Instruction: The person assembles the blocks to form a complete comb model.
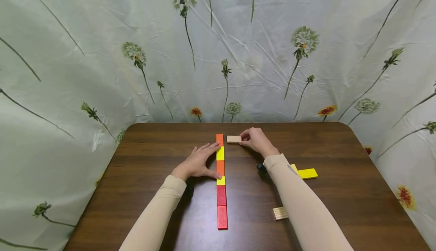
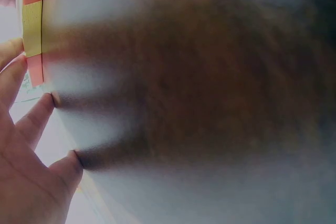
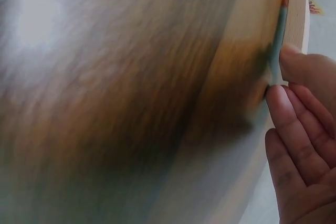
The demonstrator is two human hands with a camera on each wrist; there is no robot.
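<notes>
A straight line of flat blocks runs from far to near on the brown table: orange (image 1: 219, 139), yellow (image 1: 220, 153), orange (image 1: 220, 167), yellow (image 1: 221, 181), then two red blocks (image 1: 222, 215). Fingers spread, my left hand (image 1: 196, 162) rests along its left side, with fingertips at the upper blocks and the thumb over the lower yellow one. Just right of the line's far end lies a plain wooden block (image 1: 233, 139). My right hand (image 1: 257, 141) pinches its right end between thumb and fingers. From the right wrist, this wooden block (image 3: 295, 22) shows beside the thumb.
A bright yellow block (image 1: 308, 173) and a paler one (image 1: 293, 167) lie right of my right forearm, the paler partly hidden by the sleeve. Nearer, another wooden block (image 1: 280, 213) pokes out from under the sleeve's outline. A flower-printed cloth (image 1: 252, 65) hangs behind the table (image 1: 143, 152).
</notes>
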